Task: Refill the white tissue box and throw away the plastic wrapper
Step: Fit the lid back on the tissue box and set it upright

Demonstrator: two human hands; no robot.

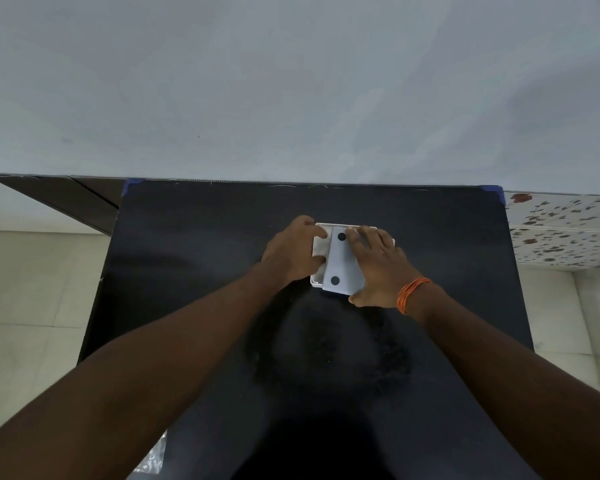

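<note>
While the left hand [293,249] curls its grip round the left side of the white tissue box [320,252], I see the right hand [378,268] lying nearly flat on a loose white panel [342,261] with two black dots, fingers straight. The box sits on the black tabletop [201,237], nearer its far edge, with open surface all round. The panel lies askew over it, and I cannot tell what is inside. A crumpled plastic wrapper [151,459] shows at the near left edge.

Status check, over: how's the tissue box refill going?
Left grip holds tissue box edge. Right grip presses dotted panel down. Plastic wrapper not binned, lower left. Nothing blocking.
</note>
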